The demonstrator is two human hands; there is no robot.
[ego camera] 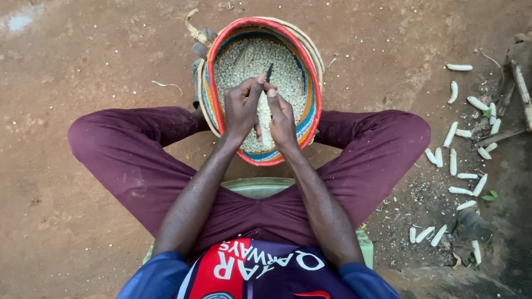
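Head camera is looking down as I am clasping a pale, half-stripped maize cob (263,121) between both hands: my left hand (242,108) is wrapping one side, my right hand (282,119) is closing on the other. I am holding it over a round woven basket with a red rim (217,57), heaped with loose pale kernels (252,59). I am shelling, I judge; next calls for thumb pressure along the remaining rows. Bare white cobs (460,164) are lying scattered on the brown dirt at my right.
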